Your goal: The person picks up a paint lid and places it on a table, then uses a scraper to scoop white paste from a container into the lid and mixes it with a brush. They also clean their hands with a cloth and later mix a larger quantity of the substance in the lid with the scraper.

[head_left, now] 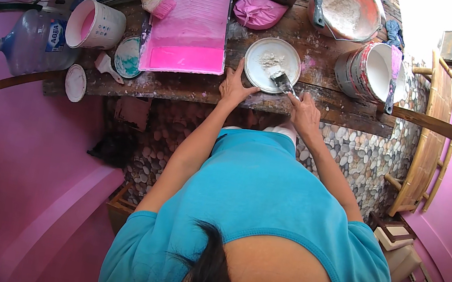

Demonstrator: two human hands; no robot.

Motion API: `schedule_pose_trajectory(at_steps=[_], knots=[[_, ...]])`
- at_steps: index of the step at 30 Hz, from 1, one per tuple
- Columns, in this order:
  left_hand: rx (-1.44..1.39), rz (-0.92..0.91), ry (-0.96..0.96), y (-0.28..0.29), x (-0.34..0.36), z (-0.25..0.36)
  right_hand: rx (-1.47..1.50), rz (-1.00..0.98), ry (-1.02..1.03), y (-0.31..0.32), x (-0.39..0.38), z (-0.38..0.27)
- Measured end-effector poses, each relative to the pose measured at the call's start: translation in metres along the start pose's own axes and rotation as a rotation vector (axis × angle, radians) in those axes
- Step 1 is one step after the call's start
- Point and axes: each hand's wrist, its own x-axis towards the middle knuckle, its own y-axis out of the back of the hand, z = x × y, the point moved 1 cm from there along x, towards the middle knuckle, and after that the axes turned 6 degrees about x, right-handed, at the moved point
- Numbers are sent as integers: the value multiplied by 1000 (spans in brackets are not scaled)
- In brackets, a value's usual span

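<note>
A round white lid (252,78) lies on the wooden table in front of me, with a small heap of whitish powder or paste (273,61) on it. My right hand (305,115) is closed round the handle of a putty knife (284,83), whose dark blade reaches over the lid's near right part and touches the heap's edge. Against the lid's near left rim rests my left hand (235,90), index finger stretched along the side and thumb spread toward the near edge. Its other fingers are partly hidden.
Left of the lid stands a paint tray (188,27) with pink paint and a brush (152,2) on its rim. A white bucket (104,27) and a water jug (39,44) stand farther left. At right are a powder-filled bucket (343,11) and a paint-streaked pail (352,72).
</note>
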Motion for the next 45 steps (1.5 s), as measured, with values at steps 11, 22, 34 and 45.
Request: schedule_pose_trajectory(at_steps=[11,22,34,45], knots=[[14,9,-5,0,0,-2,83,79,-8,-5,32,-11],[-9,30,-14,-1,0,-2,71,69,-82,-15,35,-14],[24,6,4,-2,2,0,64,109,-68,-12,56,-19],[10,-6,-4,-2,0,-1,15,14,-66,4,0,-2]])
